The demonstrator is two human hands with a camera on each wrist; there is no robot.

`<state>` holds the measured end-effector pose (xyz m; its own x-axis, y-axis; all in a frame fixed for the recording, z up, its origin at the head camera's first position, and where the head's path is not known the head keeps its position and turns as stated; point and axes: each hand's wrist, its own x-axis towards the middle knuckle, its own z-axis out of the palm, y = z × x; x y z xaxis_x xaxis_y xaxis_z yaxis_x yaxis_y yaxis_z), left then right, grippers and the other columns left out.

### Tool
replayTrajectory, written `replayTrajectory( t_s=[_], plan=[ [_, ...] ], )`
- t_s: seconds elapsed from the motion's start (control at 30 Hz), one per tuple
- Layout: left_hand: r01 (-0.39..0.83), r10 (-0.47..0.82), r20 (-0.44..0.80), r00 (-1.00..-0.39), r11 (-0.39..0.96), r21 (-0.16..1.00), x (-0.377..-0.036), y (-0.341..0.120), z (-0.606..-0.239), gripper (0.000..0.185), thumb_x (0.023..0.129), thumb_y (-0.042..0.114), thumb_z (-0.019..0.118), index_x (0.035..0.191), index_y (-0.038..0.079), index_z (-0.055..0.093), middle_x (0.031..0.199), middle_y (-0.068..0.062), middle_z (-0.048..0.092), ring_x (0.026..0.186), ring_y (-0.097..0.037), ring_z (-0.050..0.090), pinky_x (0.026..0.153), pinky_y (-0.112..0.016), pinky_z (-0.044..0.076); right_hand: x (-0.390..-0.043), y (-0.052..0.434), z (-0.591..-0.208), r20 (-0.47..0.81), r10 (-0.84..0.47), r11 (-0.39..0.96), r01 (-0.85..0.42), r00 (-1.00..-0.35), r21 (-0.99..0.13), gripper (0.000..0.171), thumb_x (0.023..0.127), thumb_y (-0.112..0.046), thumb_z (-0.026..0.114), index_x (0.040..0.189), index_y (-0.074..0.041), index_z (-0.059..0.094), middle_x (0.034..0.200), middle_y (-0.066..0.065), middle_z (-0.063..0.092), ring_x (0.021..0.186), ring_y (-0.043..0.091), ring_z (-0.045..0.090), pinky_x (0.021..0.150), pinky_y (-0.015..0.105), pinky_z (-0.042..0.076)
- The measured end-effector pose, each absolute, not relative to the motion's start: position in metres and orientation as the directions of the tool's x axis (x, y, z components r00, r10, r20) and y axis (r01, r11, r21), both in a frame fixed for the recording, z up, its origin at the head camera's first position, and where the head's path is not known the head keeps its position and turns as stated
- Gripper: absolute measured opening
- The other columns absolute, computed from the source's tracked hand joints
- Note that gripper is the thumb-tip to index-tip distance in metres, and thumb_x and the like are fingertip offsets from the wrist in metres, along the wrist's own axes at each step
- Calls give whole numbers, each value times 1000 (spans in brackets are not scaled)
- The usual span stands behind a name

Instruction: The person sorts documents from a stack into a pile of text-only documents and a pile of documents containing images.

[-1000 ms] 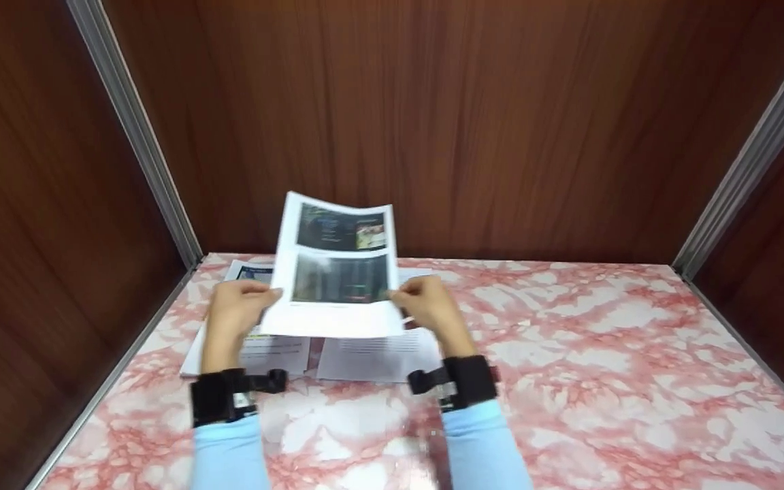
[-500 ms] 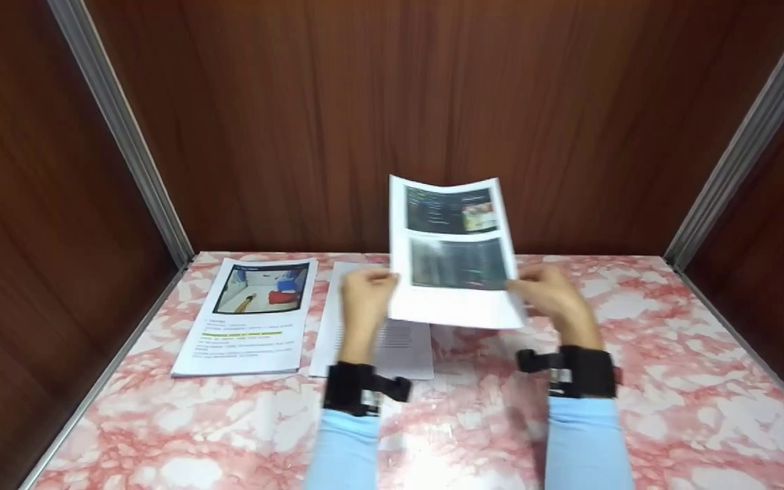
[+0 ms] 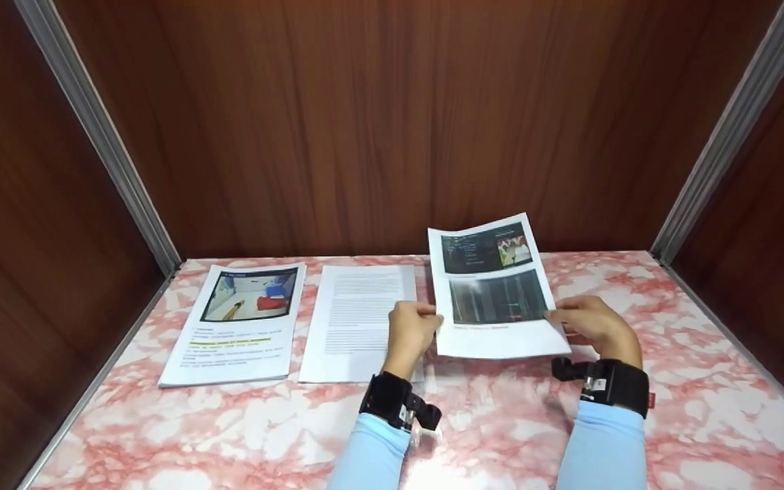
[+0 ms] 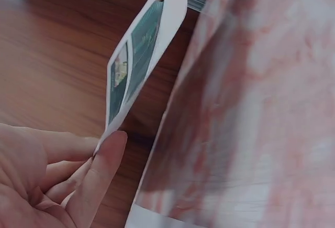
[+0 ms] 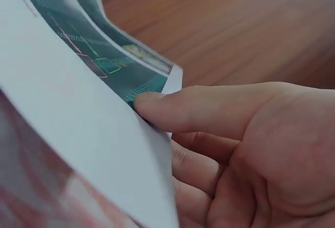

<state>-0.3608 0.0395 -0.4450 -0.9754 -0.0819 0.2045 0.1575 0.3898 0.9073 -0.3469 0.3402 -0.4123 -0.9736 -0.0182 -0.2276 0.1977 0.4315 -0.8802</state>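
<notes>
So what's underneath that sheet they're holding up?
Below the held sheet, pinched by the left hand and right hand, only pink marble tabletop shows; the patch directly behind it is hidden.

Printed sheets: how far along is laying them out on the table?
Two sheets already lie flat side by side: the photo page and the text page. The third sheet is in hand, pinched by the left hand and right hand, tilted above the marble table. It is not yet laid down.

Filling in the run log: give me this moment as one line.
left hand: pinches printed sheet | right hand: pinches same sheet | sheet: lifted off table | two documents at left
</notes>
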Motion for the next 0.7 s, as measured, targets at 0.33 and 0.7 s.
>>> replayTrajectory(
  t_s=[0.33,0.7],
  plan=[
    [145,-77,207,-975,481,864,-359,46,-456,11,74,5,78,85,4,75,68,3,67,52,-10,60,59,-26,51,-346,347,-435,-339,45,363,332,-940,-871,57,89,-18,69,135,6,46,111,14,60,91,23,61,78,37,52],
    [104,-78,179,-981,565,818,-357,45,-459,8,69,3,76,76,6,72,66,-1,63,56,-16,60,55,-28,50,-350,343,-444,-369,58,335,366,-928,-868,49,84,-14,71,126,6,54,106,13,64,89,21,63,79,37,53]
  ],
)
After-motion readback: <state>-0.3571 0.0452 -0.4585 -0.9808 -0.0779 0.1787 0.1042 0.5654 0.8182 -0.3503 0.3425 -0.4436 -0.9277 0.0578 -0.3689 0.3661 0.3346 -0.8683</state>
